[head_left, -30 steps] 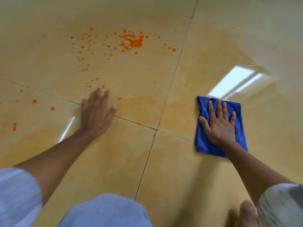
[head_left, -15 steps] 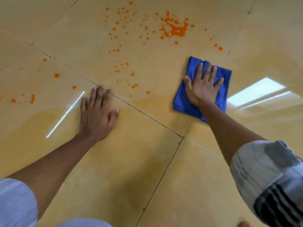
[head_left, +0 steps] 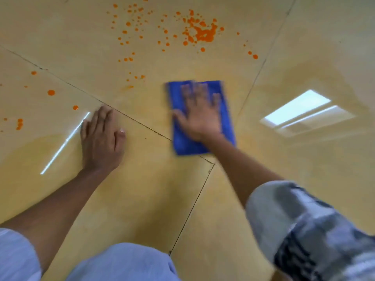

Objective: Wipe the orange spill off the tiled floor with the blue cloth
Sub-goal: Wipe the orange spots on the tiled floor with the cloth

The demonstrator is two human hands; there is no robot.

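Both hands lie flat, fingers spread: right hand (head_left: 199,116) on the blue cloth (head_left: 225,110), left hand (head_left: 101,138) on the tiled floor (head_left: 142,199).

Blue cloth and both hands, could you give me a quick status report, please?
Right hand flat on blue cloth, blurred. Left hand flat on tiled floor. Orange spill unwiped beyond cloth. Nothing in the way.
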